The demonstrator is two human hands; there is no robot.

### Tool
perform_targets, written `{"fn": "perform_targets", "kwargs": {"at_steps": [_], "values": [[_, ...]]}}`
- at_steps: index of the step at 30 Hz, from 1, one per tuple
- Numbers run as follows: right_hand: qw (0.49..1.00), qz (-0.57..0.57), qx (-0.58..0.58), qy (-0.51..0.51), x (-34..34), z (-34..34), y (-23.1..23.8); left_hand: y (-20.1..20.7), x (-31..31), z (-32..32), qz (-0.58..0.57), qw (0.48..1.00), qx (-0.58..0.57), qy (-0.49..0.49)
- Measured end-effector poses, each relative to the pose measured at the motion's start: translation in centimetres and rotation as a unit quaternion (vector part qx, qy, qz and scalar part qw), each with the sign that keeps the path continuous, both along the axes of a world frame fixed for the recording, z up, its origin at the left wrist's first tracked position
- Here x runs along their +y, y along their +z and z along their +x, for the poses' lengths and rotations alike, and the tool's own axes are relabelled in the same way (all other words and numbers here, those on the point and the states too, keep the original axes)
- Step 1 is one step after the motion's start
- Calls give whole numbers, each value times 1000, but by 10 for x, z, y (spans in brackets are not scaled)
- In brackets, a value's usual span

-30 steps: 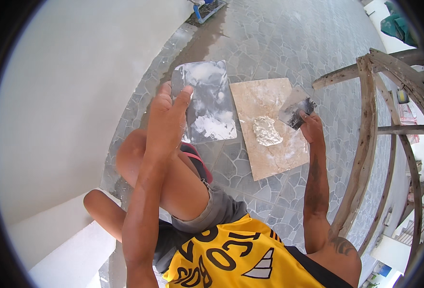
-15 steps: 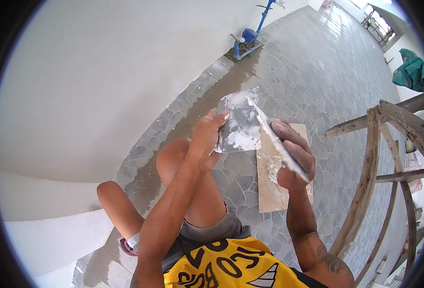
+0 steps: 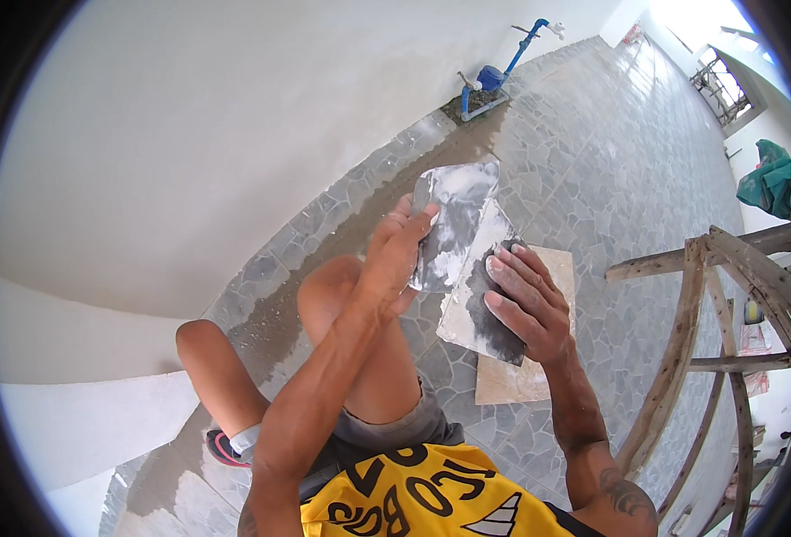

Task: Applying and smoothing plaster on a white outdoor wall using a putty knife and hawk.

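My left hand (image 3: 392,255) grips a thin rectangular putty blade (image 3: 454,210) by its left edge, thumb on top. White putty smears its grey face. My right hand (image 3: 536,309) holds a second flat putty blade (image 3: 469,313), fingers laid over its dark face and the thumb out of sight. A thick band of white putty runs along this blade's left side. Its upper corner overlaps the right edge of the left blade; whether they touch I cannot tell. Beneath my right hand lies a beige square board (image 3: 507,387) on the floor, partly covered.
A curved white wall (image 3: 190,152) rises on the left. Blue pipes with a tap (image 3: 492,79) stand at its foot. On the right is a rough wooden trestle (image 3: 682,349), with a green cloth (image 3: 773,183) above it. Grey stone-pattern flooring (image 3: 601,161) stretches away.
My right hand has turned its blade from edge-on to show its broad face, and the blade's lower end has swung left. The left blade stays nearly in place. The view has shifted slightly.
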State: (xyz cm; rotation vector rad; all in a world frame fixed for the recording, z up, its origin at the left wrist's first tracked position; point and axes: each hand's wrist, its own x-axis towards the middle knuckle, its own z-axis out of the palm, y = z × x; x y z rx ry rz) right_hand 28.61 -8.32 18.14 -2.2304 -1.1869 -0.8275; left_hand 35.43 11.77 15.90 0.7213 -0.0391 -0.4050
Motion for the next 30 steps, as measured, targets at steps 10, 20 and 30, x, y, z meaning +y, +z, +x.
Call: {"fn": "perform_targets", "kwargs": {"at_steps": [10, 20, 30], "values": [[1000, -14, -11, -16, -2, 8, -7, -3, 5, -4, 1, 998, -60, 13], [996, -7, -41, -81, -2, 20, -9, -5, -1, -4, -12, 996, -84, 40], [988, -4, -54, -144, -15, 43, -31, -5, -6, -6, -24, 997, -62, 37]]}}
